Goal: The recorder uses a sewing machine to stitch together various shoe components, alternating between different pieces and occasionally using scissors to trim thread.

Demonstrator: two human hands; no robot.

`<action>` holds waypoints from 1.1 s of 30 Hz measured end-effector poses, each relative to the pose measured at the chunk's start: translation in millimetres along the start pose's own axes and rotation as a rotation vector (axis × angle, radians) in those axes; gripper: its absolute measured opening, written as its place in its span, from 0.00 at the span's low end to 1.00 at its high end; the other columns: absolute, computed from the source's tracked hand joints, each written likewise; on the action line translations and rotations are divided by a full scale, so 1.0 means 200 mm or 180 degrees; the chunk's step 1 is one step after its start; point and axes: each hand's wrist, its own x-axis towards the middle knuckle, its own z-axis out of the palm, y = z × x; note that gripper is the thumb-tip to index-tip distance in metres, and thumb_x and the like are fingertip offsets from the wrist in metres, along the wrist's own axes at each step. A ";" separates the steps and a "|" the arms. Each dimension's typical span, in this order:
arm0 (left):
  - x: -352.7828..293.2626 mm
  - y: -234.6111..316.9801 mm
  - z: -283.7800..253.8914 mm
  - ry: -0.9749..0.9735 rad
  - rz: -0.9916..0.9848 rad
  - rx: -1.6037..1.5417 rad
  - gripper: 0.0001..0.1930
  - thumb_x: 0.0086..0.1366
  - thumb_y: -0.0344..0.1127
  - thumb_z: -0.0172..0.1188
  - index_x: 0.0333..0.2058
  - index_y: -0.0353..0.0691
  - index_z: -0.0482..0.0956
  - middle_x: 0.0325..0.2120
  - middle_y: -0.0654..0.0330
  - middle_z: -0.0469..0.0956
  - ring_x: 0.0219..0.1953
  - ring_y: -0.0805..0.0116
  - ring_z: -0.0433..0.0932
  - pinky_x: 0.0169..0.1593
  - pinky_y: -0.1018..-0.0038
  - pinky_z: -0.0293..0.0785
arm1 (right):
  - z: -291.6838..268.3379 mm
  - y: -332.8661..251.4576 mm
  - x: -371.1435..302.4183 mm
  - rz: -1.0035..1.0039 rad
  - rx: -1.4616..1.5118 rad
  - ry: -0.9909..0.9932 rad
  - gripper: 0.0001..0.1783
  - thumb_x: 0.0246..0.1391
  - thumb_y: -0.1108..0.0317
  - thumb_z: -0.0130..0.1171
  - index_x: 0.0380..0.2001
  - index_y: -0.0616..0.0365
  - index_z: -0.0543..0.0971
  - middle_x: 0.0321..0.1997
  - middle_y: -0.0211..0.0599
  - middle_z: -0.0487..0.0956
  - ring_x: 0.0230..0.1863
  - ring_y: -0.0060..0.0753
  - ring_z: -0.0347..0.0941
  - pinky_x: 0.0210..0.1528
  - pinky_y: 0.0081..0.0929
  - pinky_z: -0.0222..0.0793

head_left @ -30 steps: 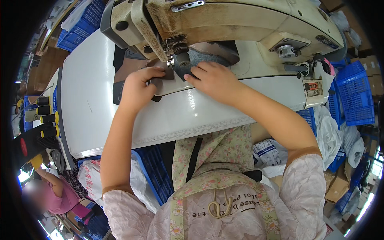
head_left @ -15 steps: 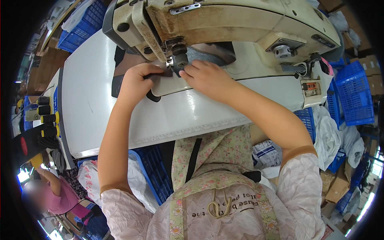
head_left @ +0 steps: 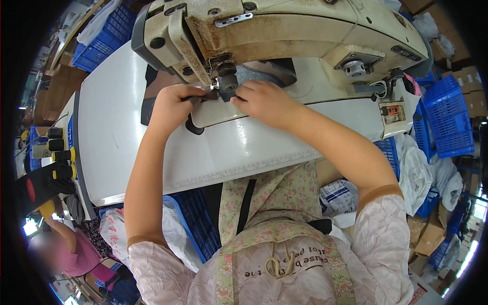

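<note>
In front of me stands a worn cream sewing machine (head_left: 264,39), its dark presser roller (head_left: 230,84) beside the needle area. A dark fabric piece (head_left: 161,81) with a brownish sheen and black edges lies under the machine head. My left hand (head_left: 172,108), left of the needle, pinches a dark edge of this piece between thumb and fingers. Close against the roller's right side, my right hand (head_left: 267,103) has its fingertips curled together on the dark fabric piece; their exact grip is partly hidden. Behind the roller shows a grey textured part (head_left: 259,72) of the work.
The white table (head_left: 109,127) has a ruler strip (head_left: 244,166) along its near edge. Thread spools (head_left: 62,155) stand at the left. Blue crates (head_left: 448,117) and white bags (head_left: 413,168) crowd the right side. Another person in pink (head_left: 84,254) sits at lower left.
My right hand has shifted very slightly right and down. The machine appears slightly shifted in the picture; my left hand keeps its pinch in nearly the same place.
</note>
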 end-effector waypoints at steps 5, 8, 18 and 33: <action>0.00 0.00 0.00 -0.0051 0.0023 0.0147 0.24 0.45 0.16 0.50 0.40 0.37 0.85 0.38 0.52 0.84 0.43 0.60 0.82 0.51 0.73 0.74 | 0.02 0.00 0.02 0.0018 0.0047 0.0102 0.08 0.56 0.66 0.58 0.30 0.59 0.80 0.31 0.32 0.75 0.39 0.36 0.73 0.37 0.33 0.74; 0.00 0.01 0.01 -0.0028 0.0011 0.0262 0.14 0.54 0.18 0.57 0.39 0.33 0.85 0.38 0.51 0.84 0.49 0.62 0.81 0.53 0.73 0.73 | 0.03 0.00 0.03 0.0104 0.0009 0.0051 0.08 0.55 0.67 0.56 0.26 0.58 0.78 0.32 0.31 0.75 0.40 0.36 0.73 0.41 0.33 0.75; 0.02 0.02 0.01 -0.0062 0.0096 0.0798 0.14 0.55 0.19 0.59 0.40 0.36 0.84 0.39 0.51 0.84 0.48 0.60 0.82 0.52 0.71 0.74 | 0.04 0.00 0.06 0.0105 -0.0067 0.0023 0.07 0.54 0.68 0.55 0.27 0.59 0.78 0.33 0.31 0.75 0.42 0.36 0.73 0.42 0.32 0.75; 0.00 0.01 0.04 0.0201 0.0865 0.1353 0.19 0.46 0.20 0.58 0.38 0.41 0.86 0.36 0.54 0.83 0.39 0.56 0.81 0.46 0.67 0.77 | 0.05 0.00 0.08 0.0150 0.0010 0.0110 0.07 0.56 0.68 0.56 0.29 0.59 0.79 0.35 0.34 0.76 0.42 0.39 0.74 0.40 0.34 0.76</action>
